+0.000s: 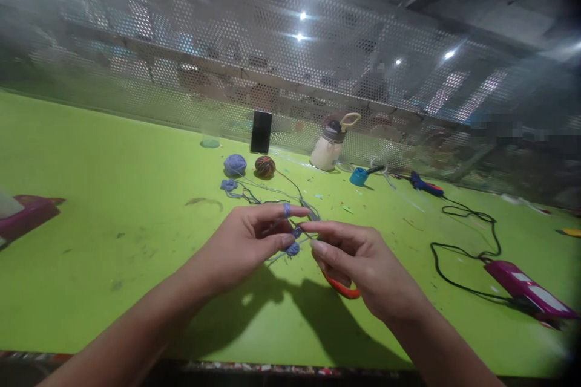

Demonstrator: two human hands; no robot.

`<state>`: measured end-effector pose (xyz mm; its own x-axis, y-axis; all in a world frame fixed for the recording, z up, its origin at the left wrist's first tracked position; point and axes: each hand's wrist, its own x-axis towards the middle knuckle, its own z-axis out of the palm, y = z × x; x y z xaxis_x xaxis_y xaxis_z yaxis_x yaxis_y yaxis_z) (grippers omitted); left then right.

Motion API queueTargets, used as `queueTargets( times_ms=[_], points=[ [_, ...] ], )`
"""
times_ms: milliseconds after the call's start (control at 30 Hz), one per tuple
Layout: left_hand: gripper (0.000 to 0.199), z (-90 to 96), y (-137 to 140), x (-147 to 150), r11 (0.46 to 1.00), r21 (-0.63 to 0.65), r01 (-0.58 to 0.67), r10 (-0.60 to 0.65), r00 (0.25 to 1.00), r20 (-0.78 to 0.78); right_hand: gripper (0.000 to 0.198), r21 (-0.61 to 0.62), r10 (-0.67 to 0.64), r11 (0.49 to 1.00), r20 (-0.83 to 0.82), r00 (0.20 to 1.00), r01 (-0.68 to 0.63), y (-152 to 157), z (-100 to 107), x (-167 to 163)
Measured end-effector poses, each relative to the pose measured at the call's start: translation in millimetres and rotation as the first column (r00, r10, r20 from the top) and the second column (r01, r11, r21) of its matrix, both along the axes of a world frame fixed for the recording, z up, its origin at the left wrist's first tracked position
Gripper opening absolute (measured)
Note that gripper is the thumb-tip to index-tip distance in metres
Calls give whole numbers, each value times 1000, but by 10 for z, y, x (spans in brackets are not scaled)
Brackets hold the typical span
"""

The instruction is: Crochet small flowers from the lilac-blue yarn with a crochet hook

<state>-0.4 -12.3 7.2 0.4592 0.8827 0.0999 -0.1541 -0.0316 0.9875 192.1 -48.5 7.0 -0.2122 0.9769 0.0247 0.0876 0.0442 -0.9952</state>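
Note:
My left hand [245, 236] pinches a small blue-purple crocheted piece [293, 248] between thumb and fingers. A band of the same blue yarn [287, 210] is wound round its index finger. Close beside it, my right hand [358, 254] is closed, thumb and index finger pinching a thin dark crochet hook [309, 233] that points into the piece. Under the right hand shows an orange-red scissors handle [342, 288]; whether the palm touches it I cannot tell. Beyond the hands lie a blue yarn ball [235, 165], a dark multicoloured yarn ball [265, 167] and a small blue crocheted piece [229, 185].
On the green table [136, 290] stand a phone [261, 132], a pale bottle [327, 148] and a blue tape roll [359, 176]. At right are a blue glue gun [426, 184], its black cord and a magenta power strip [529, 290]. A perforated metal screen [272, 60] rises behind.

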Motion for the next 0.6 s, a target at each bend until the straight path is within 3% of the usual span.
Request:
queueTargets(
  times_ms=[100, 167, 233, 300, 367, 433, 467, 533, 600],
  points=[
    [35, -45, -4, 15, 973, 228, -26, 65, 984, -165, 30, -15, 19, 1000, 65, 998, -18, 15, 0, -4],
    [39, -95, -12, 29, 906, 422, -37, 169, 945, -279, 28, -31, 21, 999, 81, 996, -19, 28, -23, -26],
    [42, -140, -23, 46, 830, 555, -52, 270, 908, -319, 25, -59, -15, 998, 10, 1000, 16, 35, -66, -75],
    [40, -163, -34, 63, 789, 605, -109, 329, 907, -265, 24, -98, -75, 993, -153, 985, 60, 24, -119, -147],
    [34, -162, -42, 71, 829, 522, -202, 319, 937, -144, 24, -123, -115, 989, -325, 939, 79, -3, -173, -221],
    [28, -148, -45, 67, 933, 286, -220, 226, 974, 11, 23, -101, -117, 992, -434, 893, 81, -37, -220, -272],
    [27, -140, -46, 62, 972, 146, -182, 169, 981, 96, 22, -71, -106, 994, -456, 884, 83, -53, -239, -283],
    [27, -128, -51, 49, 996, -63, -60, 74, 966, 247, 18, 5, -76, 996, -444, 893, 87, -77, -268, -278],
    [28, -115, -63, 43, 989, -143, 28, 23, 937, 347, 17, 74, -64, 992, -375, 925, 99, -90, -288, -246]
  ],
)
